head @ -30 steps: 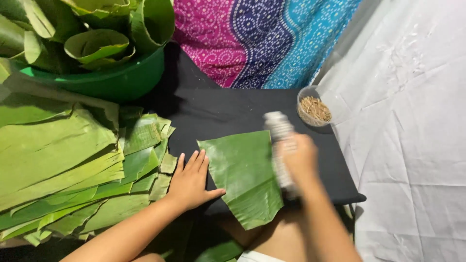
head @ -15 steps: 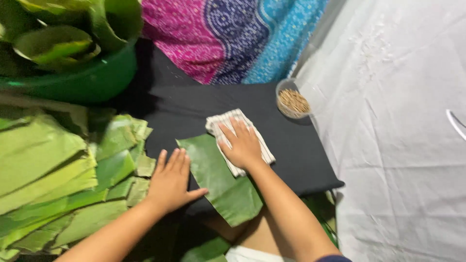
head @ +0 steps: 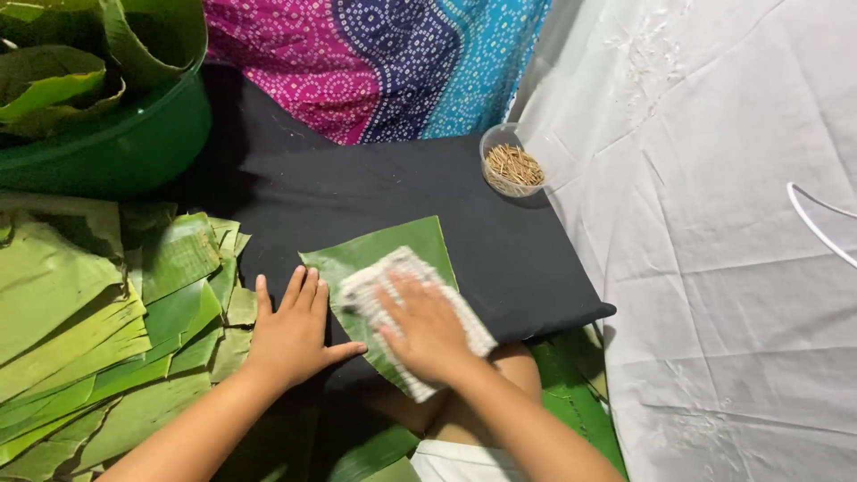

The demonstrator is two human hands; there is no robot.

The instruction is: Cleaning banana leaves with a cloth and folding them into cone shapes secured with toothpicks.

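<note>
A cut green banana leaf piece [head: 393, 248] lies on a black cloth-covered board [head: 375, 192]. My right hand [head: 427, 328] presses a white cloth [head: 375, 286] flat onto the leaf, palm down. My left hand [head: 290, 332] rests flat with fingers together on the board at the leaf's left edge, thumb touching the leaf. The lower part of the leaf is hidden under the cloth and my right hand.
A stack of cut banana leaves [head: 98, 330] lies at the left. A green basin [head: 116, 134] full of rolled leaves stands at the back left. A small clear cup of wooden sticks [head: 512, 165] sits at the board's far right corner. White cloth [head: 714, 250] covers the right side.
My right hand has brought the white cloth down over the leaf and slid it toward me across the leaf. The left hand stays flat at the leaf's left edge.
</note>
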